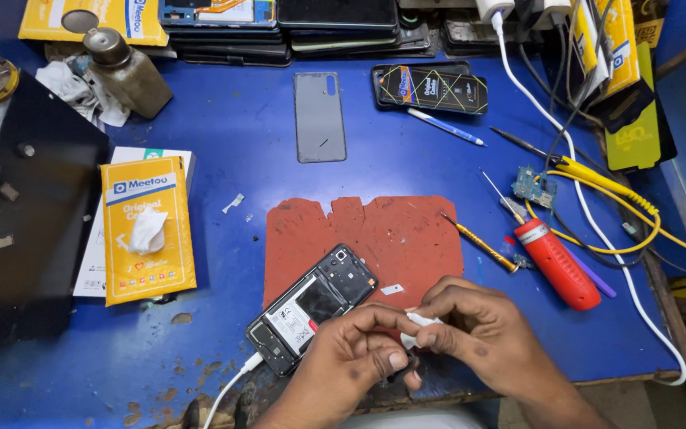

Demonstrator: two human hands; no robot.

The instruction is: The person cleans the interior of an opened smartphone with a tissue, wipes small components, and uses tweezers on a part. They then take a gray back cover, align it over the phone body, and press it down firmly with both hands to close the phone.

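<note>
Two bare hands meet at the near edge of the blue workbench (240, 135). The left hand (355, 361) and the right hand (478, 334) pinch one small white piece (418, 326) between them, fingertips of both pressed onto it from either side; what kind of piece it is cannot be told.

Just to the left of that pinch lies one opened phone (311, 308), back cover off, its insides facing up, tilted diagonally across the lower left corner of one torn red mat (391, 230). The left hand's knuckles sit just beside the phone's lower edge. One white cable (228, 389) is plugged into the phone's near end.

Farther up the bench lies one grey back cover (319, 117). To the right of the mat rest one thin yellow-handled screwdriver (478, 242) and one thick red-handled tool (557, 264). One yellow packet (148, 229) with a crumpled white tissue on it lies to the left.
</note>
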